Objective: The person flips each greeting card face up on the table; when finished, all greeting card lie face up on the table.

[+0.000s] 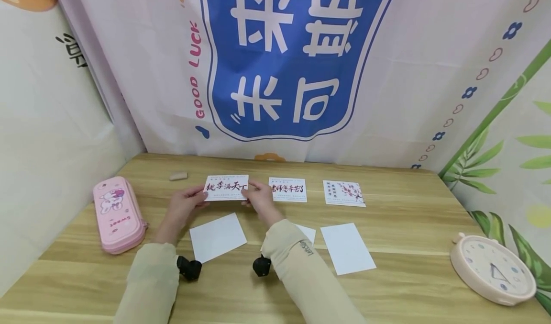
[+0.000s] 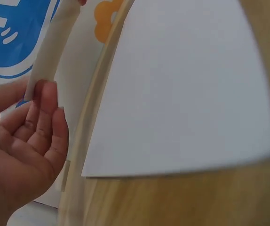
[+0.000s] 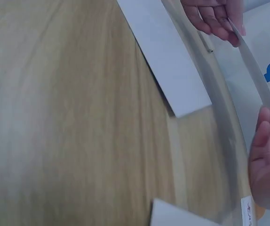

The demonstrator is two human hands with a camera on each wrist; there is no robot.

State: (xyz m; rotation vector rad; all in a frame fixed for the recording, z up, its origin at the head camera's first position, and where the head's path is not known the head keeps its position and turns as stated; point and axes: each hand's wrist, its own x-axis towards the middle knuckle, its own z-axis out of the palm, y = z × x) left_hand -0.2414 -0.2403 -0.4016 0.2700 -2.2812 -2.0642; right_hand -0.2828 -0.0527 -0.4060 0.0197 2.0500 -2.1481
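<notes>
Between my two hands is a white card (image 1: 226,188) with dark red brush characters, held tilted up toward the head camera. My left hand (image 1: 186,206) pinches its left end, and my right hand (image 1: 260,200) pinches its right end. In both wrist views the card (image 2: 55,44) is raised above the table, thumb and fingertips gripping its ends. Below it on the table lies a blank white card (image 1: 218,237). Just right of my right hand is a second lettered card (image 1: 293,190). A card with a blossom branch (image 1: 344,193) lies further right.
A blank card (image 1: 347,249) lies right of my right sleeve, which partly covers another blank card (image 1: 307,232). A pink pencil case (image 1: 119,215) sits at left, a small tan block (image 1: 178,176) behind my left hand. A round pink clock (image 1: 493,269) stands at right.
</notes>
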